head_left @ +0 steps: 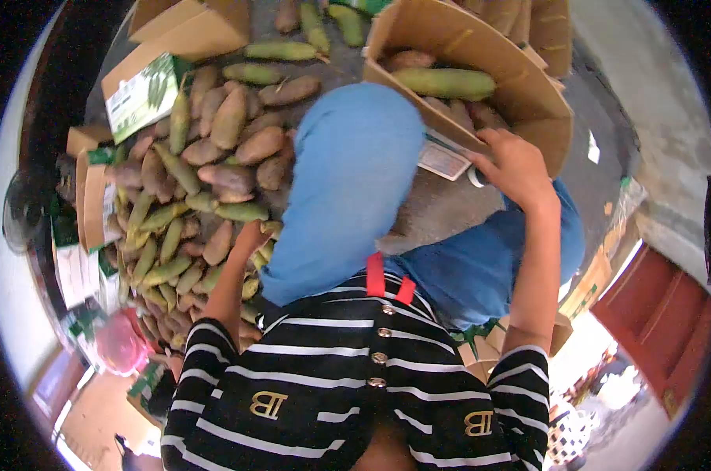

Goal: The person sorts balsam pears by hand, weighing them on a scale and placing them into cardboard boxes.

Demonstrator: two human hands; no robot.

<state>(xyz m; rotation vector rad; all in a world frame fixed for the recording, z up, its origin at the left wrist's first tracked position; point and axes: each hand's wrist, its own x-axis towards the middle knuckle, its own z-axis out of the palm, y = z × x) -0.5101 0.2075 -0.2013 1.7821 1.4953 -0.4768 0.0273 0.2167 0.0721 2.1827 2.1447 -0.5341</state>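
My right hand (514,169) grips the near wall of an open cardboard box (545,129), with the thumb outside and fingers at the rim. Inside that box lie a long green cucumber-like vegetable (443,82) and several brown ones (489,116). My left hand (249,237) is low beside my raised knee, at the edge of a large pile. Its fingers are mostly hidden, next to a greenish vegetable (271,228) that it may be touching. The pile mixes brown, thick oblong vegetables (230,118) with slimmer green ones (242,211).
My denim-covered knee (355,157) stands between pile and box. A cardboard box with a green printed label (144,96) is at upper left. Another person's hand (167,361) shows at lower left near a pink plastic bag (122,344). A red door (646,314) is at right.
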